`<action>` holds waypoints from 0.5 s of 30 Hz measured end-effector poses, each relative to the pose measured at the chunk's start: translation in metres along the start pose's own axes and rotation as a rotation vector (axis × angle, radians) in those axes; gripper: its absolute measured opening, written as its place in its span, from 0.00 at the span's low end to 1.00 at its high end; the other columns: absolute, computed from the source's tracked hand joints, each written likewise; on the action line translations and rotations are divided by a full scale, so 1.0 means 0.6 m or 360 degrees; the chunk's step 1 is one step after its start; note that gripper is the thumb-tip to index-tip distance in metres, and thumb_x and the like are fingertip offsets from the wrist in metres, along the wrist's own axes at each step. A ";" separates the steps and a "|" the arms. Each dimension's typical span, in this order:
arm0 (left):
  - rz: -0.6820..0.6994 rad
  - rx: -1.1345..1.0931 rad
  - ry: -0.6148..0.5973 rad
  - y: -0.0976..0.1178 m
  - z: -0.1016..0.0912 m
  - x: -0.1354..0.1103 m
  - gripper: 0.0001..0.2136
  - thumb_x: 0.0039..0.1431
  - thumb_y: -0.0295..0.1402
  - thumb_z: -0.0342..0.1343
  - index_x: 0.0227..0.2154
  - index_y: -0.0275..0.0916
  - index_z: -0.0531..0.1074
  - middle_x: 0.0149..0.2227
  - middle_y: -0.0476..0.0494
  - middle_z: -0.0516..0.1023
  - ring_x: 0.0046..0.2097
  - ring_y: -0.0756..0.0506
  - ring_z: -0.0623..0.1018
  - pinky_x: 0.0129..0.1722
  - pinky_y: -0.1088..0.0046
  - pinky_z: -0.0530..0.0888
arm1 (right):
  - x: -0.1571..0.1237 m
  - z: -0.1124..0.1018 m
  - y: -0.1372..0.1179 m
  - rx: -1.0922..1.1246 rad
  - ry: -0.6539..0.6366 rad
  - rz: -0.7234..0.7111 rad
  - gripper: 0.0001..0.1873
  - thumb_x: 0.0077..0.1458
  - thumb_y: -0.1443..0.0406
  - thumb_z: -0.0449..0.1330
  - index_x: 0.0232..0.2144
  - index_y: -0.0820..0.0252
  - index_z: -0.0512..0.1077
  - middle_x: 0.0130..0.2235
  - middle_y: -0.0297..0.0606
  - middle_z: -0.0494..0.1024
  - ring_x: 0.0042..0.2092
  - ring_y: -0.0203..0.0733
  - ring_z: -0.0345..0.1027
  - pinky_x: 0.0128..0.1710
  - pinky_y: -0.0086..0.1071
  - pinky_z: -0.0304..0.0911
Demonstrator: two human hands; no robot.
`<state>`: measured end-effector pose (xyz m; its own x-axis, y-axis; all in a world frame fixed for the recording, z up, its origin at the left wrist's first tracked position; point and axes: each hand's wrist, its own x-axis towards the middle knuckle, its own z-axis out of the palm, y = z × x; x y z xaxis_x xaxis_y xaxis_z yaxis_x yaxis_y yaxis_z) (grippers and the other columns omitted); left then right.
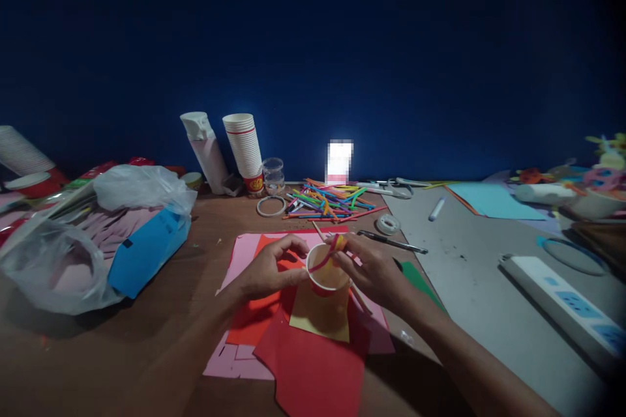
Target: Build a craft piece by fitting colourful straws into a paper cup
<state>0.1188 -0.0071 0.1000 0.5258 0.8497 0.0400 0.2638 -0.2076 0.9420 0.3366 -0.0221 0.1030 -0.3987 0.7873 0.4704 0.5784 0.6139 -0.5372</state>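
A small paper cup (328,283) with a white rim and red outside is tipped so that its opening faces me, above a stack of coloured paper. My left hand (276,267) grips its left side between thumb and fingers. At the right of the rim, my right hand (369,267) pinches a red-and-yellow strip (337,244), and a thin red length crosses the cup's mouth. Below lie a yellow sheet (320,322), a red sheet (317,365), an orange sheet (244,326) and a pink sheet (215,365). My right fingertips are partly hidden by the strip.
Behind are a pile of coloured sticks (327,202), tape rolls (388,225), a black pen (394,242) and stacked paper cups (242,143). At left sits a plastic bag (53,267) with a blue sheet (147,251). A power strip (562,303) lies at right.
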 end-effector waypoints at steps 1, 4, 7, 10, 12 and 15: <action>-0.0001 0.0054 -0.0004 0.002 -0.001 0.000 0.13 0.48 0.36 0.58 0.35 0.37 0.67 0.38 0.44 0.70 0.40 0.46 0.70 0.42 0.67 0.67 | 0.000 -0.001 0.000 0.0023 -0.0006 0.0003 0.06 0.58 0.65 0.49 0.32 0.57 0.66 0.29 0.36 0.71 0.31 0.37 0.64 0.31 0.30 0.59; 0.0014 0.0148 -0.0013 0.005 -0.003 -0.001 0.10 0.47 0.35 0.58 0.31 0.36 0.66 0.33 0.47 0.69 0.36 0.48 0.69 0.38 0.70 0.67 | 0.001 -0.002 0.004 0.0061 -0.0028 0.0016 0.07 0.59 0.64 0.49 0.31 0.57 0.65 0.30 0.36 0.71 0.31 0.37 0.63 0.31 0.30 0.59; -0.0030 0.0218 -0.0056 0.006 -0.001 -0.002 0.08 0.48 0.35 0.57 0.28 0.36 0.66 0.30 0.48 0.69 0.33 0.50 0.69 0.35 0.72 0.67 | 0.002 -0.001 0.009 0.0063 -0.0019 -0.0027 0.07 0.59 0.64 0.49 0.32 0.58 0.66 0.31 0.37 0.70 0.34 0.39 0.63 0.34 0.32 0.59; -0.0070 0.0239 -0.0066 0.007 0.003 -0.002 0.08 0.50 0.35 0.56 0.28 0.35 0.68 0.29 0.47 0.70 0.33 0.49 0.69 0.34 0.72 0.66 | 0.002 0.002 0.013 0.0117 -0.0025 -0.0072 0.08 0.59 0.64 0.49 0.35 0.57 0.67 0.37 0.39 0.71 0.40 0.40 0.64 0.40 0.34 0.60; -0.0068 0.0211 -0.0068 0.007 0.005 -0.002 0.07 0.51 0.34 0.54 0.28 0.35 0.68 0.29 0.47 0.71 0.33 0.49 0.69 0.34 0.73 0.66 | 0.000 0.003 0.015 0.0170 -0.0066 -0.0099 0.10 0.57 0.62 0.51 0.42 0.57 0.65 0.43 0.41 0.70 0.45 0.42 0.63 0.44 0.36 0.59; -0.0056 0.0171 -0.0049 0.005 0.006 -0.002 0.05 0.52 0.32 0.52 0.27 0.35 0.68 0.28 0.47 0.70 0.32 0.50 0.69 0.33 0.74 0.66 | -0.004 0.006 0.019 0.0163 -0.0199 -0.0108 0.33 0.47 0.54 0.61 0.53 0.58 0.57 0.51 0.46 0.66 0.51 0.47 0.59 0.49 0.41 0.57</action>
<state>0.1219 -0.0104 0.1017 0.5390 0.8423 -0.0044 0.3667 -0.2300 0.9014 0.3416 -0.0167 0.0937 -0.5234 0.7410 0.4207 0.4742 0.6635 -0.5787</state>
